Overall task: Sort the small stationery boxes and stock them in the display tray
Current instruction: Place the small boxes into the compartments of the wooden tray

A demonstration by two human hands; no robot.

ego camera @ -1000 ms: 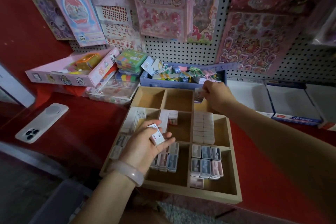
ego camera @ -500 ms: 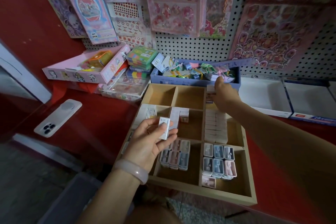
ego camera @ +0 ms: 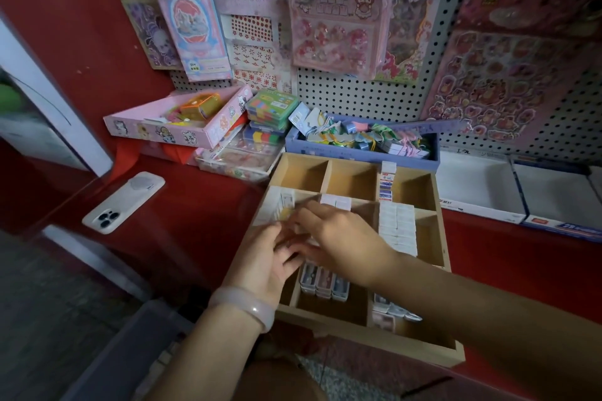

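One wooden display tray with compartments (ego camera: 439, 356) stands on the red worktop (ego camera: 182, 231). Its far row has three compartments; two of them hold nothing, and one small white box with blue print (ego camera: 387, 184) stands in the third. One long stack of small white boxes (ego camera: 398, 228) fills a middle compartment; the exact number I cannot tell. Three small pastel cases (ego camera: 324, 285) show below the two hands. One white phone (ego camera: 123, 202) lies near the left edge. Two white open cartons (ego camera: 479, 187) stand at the right.
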